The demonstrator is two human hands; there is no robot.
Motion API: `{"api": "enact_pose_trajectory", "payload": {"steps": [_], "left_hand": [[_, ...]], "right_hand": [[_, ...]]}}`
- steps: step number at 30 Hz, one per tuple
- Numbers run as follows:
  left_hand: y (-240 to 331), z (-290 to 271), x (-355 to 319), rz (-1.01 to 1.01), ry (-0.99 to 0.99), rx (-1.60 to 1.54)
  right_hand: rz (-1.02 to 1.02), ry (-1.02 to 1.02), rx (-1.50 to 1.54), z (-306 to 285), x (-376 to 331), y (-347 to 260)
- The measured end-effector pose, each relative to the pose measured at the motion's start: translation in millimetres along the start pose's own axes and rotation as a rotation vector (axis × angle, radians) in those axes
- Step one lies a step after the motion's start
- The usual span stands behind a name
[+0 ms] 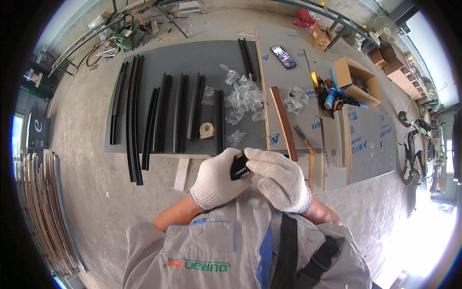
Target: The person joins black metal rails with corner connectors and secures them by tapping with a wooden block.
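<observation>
A small black part (239, 167) sits between two white-gloved hands, held up in front of the person's chest, just off the near edge of the grey mat (192, 62). The left hand (219, 179) wraps around it and the right hand (278, 177) seems to pinch its top. On the mat lie long black strips (133, 115), a tape measure (207, 130) and clear plastic bags (243, 98).

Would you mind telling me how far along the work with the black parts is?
Done: black profile strips lie in a row on the grey sheet, with empty clear bags beside them. In hand: both hands, left and right, hold a small black part. What is left cannot be judged.
</observation>
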State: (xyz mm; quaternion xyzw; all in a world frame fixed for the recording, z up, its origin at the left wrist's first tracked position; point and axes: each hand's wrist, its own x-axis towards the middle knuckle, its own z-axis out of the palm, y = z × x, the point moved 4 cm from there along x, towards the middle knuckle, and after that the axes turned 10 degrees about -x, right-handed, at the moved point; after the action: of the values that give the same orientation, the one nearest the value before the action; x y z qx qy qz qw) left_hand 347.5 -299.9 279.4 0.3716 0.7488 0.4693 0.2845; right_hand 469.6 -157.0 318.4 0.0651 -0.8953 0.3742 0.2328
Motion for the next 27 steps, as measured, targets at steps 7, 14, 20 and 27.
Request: {"api": "enact_pose_trajectory", "payload": {"steps": [7,14,20,27], "left_hand": [[3,2,12,-0.071,-0.055,0.006],[-11,17,27,-0.058,-0.102,-0.102],[-21,23,37,-0.065,-0.042,-0.091],[-15,4,34,-0.014,0.138,-0.164]], "right_hand": [[0.053,0.050,-0.059,7,-11,3],[0.132,0.093,-0.046,11,-22,17],[0.088,0.092,0.044,13,-23,42],[0.803,0.274,-0.255,25,-75,192]]}}
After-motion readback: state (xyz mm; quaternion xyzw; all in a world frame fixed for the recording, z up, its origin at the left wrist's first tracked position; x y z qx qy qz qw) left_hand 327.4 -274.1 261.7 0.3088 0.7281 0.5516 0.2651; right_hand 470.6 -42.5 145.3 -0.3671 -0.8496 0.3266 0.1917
